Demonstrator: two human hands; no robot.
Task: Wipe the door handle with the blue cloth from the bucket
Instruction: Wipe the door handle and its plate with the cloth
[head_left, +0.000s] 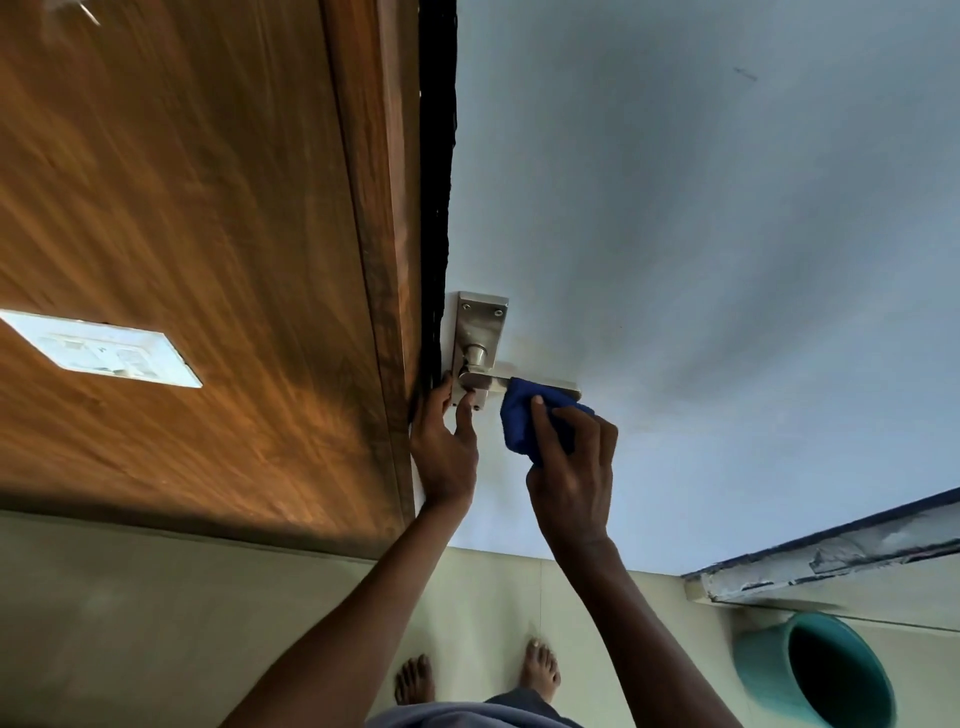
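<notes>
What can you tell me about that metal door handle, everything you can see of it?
The silver metal lever door handle sits on a rectangular screwed backplate at the pale door's edge, beside the wooden frame. It looks brushed steel, with a round collar and a flat lever pointing away from the frame. The right hand presses a folded blue cloth against the lever; left hand fingertips touch the plate's lower end.

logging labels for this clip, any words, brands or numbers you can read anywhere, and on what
None can be read.
Switch plate on the wooden panel: faint marks, too blurred to read.
Door handle and its backplate: no visible brand or number.
Blue cloth in the right hand, green bucket: no print visible.
</notes>
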